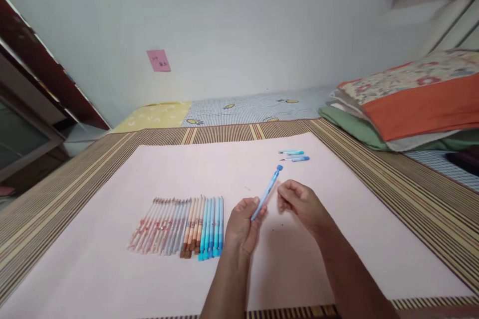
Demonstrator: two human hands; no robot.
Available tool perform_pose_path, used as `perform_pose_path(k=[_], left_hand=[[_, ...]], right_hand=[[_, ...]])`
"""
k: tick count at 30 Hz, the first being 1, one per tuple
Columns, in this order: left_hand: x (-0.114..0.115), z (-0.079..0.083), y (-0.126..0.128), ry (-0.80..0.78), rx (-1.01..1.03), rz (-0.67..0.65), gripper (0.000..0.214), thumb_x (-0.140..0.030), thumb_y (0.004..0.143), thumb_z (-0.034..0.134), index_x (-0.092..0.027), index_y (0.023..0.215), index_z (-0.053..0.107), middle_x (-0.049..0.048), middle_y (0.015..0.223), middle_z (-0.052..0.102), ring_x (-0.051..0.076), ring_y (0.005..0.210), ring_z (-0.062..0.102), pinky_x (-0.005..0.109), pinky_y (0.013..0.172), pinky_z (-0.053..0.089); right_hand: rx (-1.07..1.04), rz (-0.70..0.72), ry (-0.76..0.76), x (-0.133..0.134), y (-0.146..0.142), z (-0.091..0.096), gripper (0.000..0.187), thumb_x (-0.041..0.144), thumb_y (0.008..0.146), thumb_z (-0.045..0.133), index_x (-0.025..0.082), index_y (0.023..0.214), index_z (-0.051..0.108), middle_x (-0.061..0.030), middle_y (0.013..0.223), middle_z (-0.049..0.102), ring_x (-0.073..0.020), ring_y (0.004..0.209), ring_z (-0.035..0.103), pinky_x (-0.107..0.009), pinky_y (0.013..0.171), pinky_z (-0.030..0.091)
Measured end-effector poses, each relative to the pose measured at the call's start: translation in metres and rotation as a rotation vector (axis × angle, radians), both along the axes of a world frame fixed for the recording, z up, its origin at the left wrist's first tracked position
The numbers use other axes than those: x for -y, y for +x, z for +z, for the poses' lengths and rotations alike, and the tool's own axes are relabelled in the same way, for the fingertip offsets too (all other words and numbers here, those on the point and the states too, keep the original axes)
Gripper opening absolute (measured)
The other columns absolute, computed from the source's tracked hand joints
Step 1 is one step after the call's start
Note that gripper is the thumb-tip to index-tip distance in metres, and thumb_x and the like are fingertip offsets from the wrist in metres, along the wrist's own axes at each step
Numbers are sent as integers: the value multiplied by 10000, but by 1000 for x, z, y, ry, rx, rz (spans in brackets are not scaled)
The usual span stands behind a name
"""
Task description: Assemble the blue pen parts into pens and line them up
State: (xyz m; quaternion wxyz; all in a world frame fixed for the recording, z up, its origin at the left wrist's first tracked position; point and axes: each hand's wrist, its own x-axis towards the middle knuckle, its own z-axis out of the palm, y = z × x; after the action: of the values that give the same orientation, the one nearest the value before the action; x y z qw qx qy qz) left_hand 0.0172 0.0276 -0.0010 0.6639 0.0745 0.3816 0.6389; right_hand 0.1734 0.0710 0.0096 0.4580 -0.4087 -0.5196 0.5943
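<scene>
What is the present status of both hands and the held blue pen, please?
Left hand: holding blue pen, blocky end pointing away. Right hand: close beside pen, fingers curled. No obstruction visible between them.

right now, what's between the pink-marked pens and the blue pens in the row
Greyish pens come first, then peach pens with brown ends, as the head view shows.
</scene>
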Motion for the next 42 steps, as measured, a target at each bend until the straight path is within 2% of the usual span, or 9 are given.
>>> perform_pose_path(k=[2, 6, 12, 16, 23, 29, 34, 39, 42], left_hand=[[1, 2, 1, 27, -15, -35, 308, -158, 601, 924, -129, 641, 620, -18, 631, 620, 78, 591, 636, 152, 606, 544], [5, 5, 2, 101, -20, -141, 314, -238, 588, 940, -121, 685, 666, 16, 686, 677, 72, 610, 622, 159, 640, 524], [12, 10, -1, 183, -140, -486, 429, -489, 748, 802, -78, 861, 752, 58, 648, 665, 104, 506, 587, 219, 512, 423], [12, 9, 0, 232, -175, -436, 396, -480, 783, 767, -88, 824, 729, 10, 582, 587, 54, 433, 458, 203, 460, 279], [14, 16, 2, 352, -291, -391, 268, -386, 829, 723, -151, 841, 595, 14, 697, 613, 75, 510, 467, 228, 536, 290], [17, 25, 4, 423, -280, -460, 326, -471, 899, 631, -155, 940, 562, -54, 591, 434, 83, 520, 266, 243, 506, 178], [14, 16, 9, 369, -264, -404, 416, -577, 918, 559, -161, 920, 559, -55, 567, 424, 87, 503, 256, 250, 495, 187], [13, 13, 8, 366, -329, -404, 360, -502, 930, 567, -148, 868, 580, -56, 549, 408, 78, 490, 244, 250, 483, 154], [13, 15, 9, 360, -393, -415, 353, -494, 928, 568, -144, 887, 584, -48, 555, 440, 77, 477, 281, 247, 473, 172]], right_hand=[[-53, 19, -33, 0, -5, -2, 412, 569, 794, 730, 184, 741, 591, -14, 638, 619, -143, 592, 561, -300, 600, 465], [-87, 93, -45, 2, -10, -4, 404, 535, 783, 752, 166, 937, 700, -25, 723, 625, -164, 697, 582, -318, 686, 481], [-106, 81, -43, 4, -9, -1, 379, 538, 787, 745, 177, 899, 719, 11, 618, 550, -155, 596, 535, -306, 586, 451], [-88, 101, -9, 5, -10, 1, 396, 574, 793, 721, 188, 879, 702, 7, 611, 541, -180, 590, 563, -332, 574, 477], [-66, 115, 2, 8, -14, 4, 380, 530, 832, 702, 173, 962, 726, 10, 641, 578, -150, 530, 533, -331, 577, 486], [-10, 197, 88, 9, -8, 10, 329, 484, 870, 689, 207, 1025, 776, -79, 1080, 709, -235, 968, 651, -389, 971, 459], [-39, 320, -7, 11, -8, 8, 400, 468, 935, 593, 197, 1197, 724, -32, 682, 687, -234, 719, 664, -410, 819, 516], [-92, 186, 21, 6, -4, 4, 362, 473, 897, 656, 212, 1129, 750, -90, 979, 733, -279, 1092, 624, -406, 960, 467], [-121, 89, 32, 4, -7, 3, 358, 522, 857, 694, 198, 994, 763, -92, 985, 718, -259, 998, 636, -401, 907, 485]])
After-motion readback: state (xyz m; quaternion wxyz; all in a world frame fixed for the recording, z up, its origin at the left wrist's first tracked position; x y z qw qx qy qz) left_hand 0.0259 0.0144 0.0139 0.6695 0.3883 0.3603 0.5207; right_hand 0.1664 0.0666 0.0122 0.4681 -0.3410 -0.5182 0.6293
